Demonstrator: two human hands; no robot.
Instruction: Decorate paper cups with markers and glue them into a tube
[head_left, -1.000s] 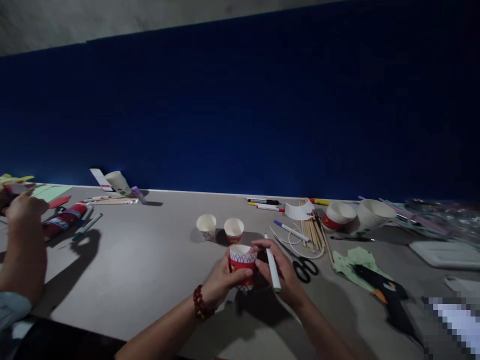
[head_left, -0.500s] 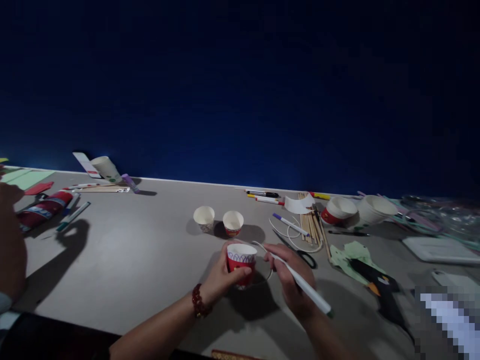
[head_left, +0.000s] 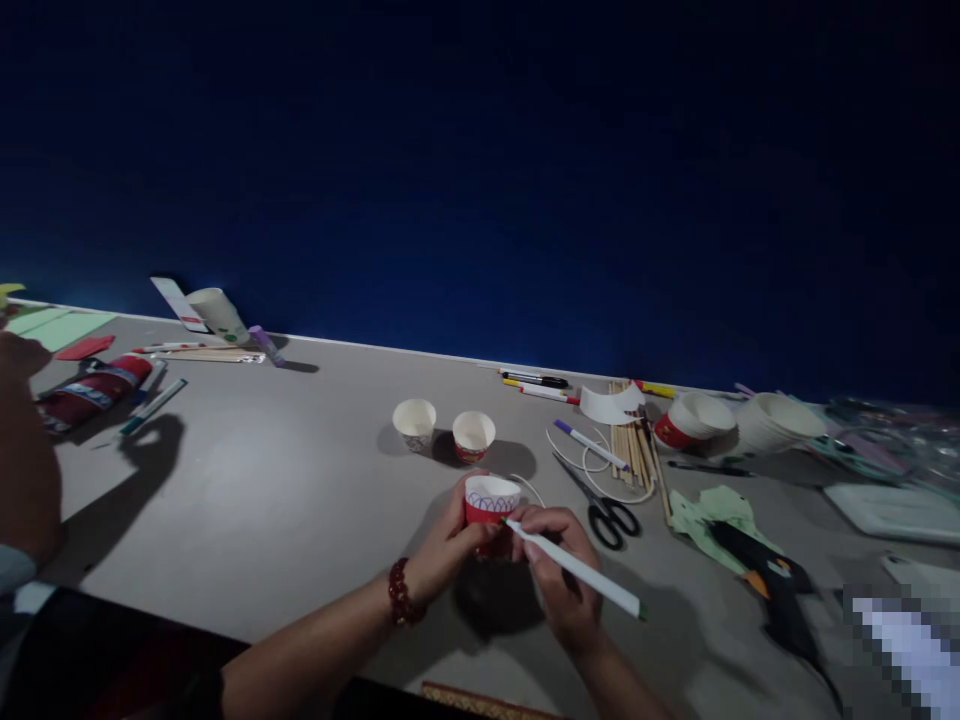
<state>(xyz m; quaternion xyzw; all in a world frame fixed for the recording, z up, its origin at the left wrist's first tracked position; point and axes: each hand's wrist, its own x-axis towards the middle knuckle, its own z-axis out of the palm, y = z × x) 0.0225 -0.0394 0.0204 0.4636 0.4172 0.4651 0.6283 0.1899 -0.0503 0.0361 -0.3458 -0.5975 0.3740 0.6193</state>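
My left hand (head_left: 448, 548), with a beaded bracelet at the wrist, is wrapped round a red and white paper cup (head_left: 491, 498). Purple loops run along the cup's white upper band. In my right hand (head_left: 559, 570) is a white marker pen (head_left: 585, 570) with a green end; its green tip is at the cup's red side, though I cannot tell if it touches. Two small paper cups stand beyond: a patterned one (head_left: 414, 422) and a red one (head_left: 473, 436). Black scissors (head_left: 611, 520) lie right of my right hand, beside a looped white cord (head_left: 589, 468).
Wooden sticks (head_left: 630, 450), markers (head_left: 540, 393) and stacked paper cups (head_left: 776, 425) lie along the wall. A black glue gun (head_left: 765, 570) rests on crumpled green paper (head_left: 716, 510) at right. At far left, another person's arm (head_left: 30, 460) is near a red pouch (head_left: 97, 390).
My right hand has moved left, bringing the marker's tip to the cup. More of the scissors now shows. My left hand keeps its hold on the cup, and the view has shifted slightly.
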